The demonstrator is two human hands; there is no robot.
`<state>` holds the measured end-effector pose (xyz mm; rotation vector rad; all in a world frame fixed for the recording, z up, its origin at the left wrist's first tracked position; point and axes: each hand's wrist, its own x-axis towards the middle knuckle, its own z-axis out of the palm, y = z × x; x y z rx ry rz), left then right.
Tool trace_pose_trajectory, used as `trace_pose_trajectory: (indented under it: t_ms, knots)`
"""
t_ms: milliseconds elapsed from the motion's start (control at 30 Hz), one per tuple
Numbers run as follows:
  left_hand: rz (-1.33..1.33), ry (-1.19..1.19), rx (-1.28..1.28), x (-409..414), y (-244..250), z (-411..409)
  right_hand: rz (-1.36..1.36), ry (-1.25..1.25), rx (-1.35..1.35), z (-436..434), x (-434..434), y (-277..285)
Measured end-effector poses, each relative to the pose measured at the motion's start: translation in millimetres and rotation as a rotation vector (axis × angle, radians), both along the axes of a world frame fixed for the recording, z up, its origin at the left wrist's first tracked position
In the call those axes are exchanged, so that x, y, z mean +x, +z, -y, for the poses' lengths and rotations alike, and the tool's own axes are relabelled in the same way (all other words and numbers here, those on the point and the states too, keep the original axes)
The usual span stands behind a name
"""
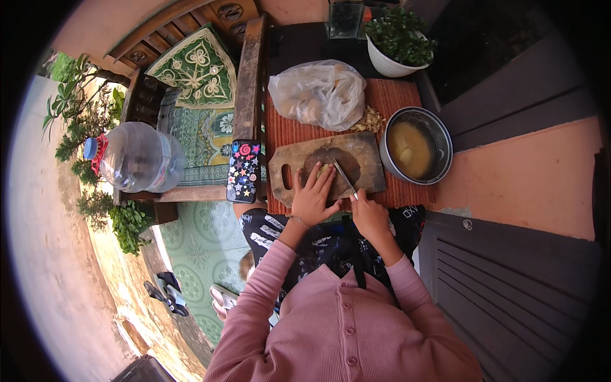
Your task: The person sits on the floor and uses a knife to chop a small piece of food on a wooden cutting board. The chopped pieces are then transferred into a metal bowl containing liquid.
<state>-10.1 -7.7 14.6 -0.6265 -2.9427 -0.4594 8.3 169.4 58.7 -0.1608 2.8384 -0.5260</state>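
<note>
My right hand point(368, 215) grips a knife point(345, 176), whose blade slants over a worn wooden cutting board point(370, 157). With its fingers spread, my left hand point(312, 198) presses on a small yellowish piece of food point(323, 171), mostly covered by the fingertips, on the board's dark damp patch. The blade is close to my left fingertips. To the board's right stands a metal pot point(445, 157) of cloudy yellowish liquid with a pale peeled piece point(406, 156) in it. Beyond the board are a heap of peelings point(371, 120) and a clear plastic bag point(317, 93) of roundish brown items, probably potatoes.
An orange-red woven mat point(281, 129) lies under the board. A phone in a star-patterned case point(243, 171) rests on the wooden bench arm at left, near a large plastic water bottle point(138, 156). A white pot point(396, 62) with a leafy plant stands at the back right.
</note>
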Motion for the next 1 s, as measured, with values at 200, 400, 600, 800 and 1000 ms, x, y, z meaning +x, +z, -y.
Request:
trace_pose_trajectory:
  t_ms: [200, 400, 600, 800, 1000]
  knots:
    - [-0.001, -0.036, 0.018, -6.8, 1.8, -4.0, 0.001, -0.015, -0.017, -3.8, -1.6, 2.2]
    - [-0.023, -0.002, 0.019, -6.5, -5.2, -7.4, -0.031, 0.039, 0.018, -4.0, -1.5, 6.4]
    - [-0.040, -0.005, 0.022, -7.3, -3.4, -8.9, -0.058, 0.055, 0.036, -3.3, -1.7, 4.7]
    - [-0.018, 0.009, 0.026, -7.1, -5.4, -9.3, -0.078, 0.077, 0.010, -6.0, -4.5, -2.5]
    - [-0.045, 0.011, 0.025, -7.2, -5.1, -10.1, -0.062, 0.072, -0.003, -5.3, -5.4, -5.2]
